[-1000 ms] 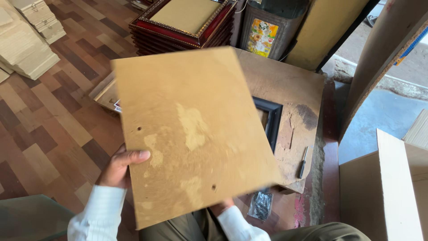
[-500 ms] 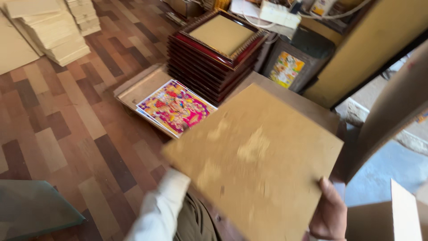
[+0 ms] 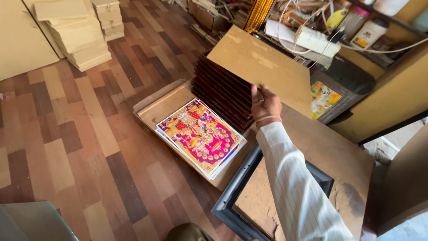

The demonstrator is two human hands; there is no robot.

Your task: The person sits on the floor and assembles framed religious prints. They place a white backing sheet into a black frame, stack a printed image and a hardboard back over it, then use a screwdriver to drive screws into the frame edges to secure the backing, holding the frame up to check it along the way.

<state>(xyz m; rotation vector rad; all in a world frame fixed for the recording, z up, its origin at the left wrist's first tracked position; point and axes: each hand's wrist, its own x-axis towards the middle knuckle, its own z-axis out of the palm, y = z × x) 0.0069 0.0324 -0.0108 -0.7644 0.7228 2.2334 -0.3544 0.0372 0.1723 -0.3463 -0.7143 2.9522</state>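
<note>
Holding a big brown board (image 3: 263, 67) up over a stack of dark red frames (image 3: 223, 91), right hand (image 3: 266, 105) fingers (image 3: 257, 91) pinching its bottom edge. Below, wooden floor (image 3: 67, 134), black frame (image 3: 272, 201), bright picture (image 3: 200, 136).

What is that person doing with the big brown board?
A person's right hand holds a flat brown fibreboard sheet out over a stack of dark red picture frames. A colourful printed picture lies on boards on the wooden floor, and a black frame rests on the worn table near the sleeve.
</note>
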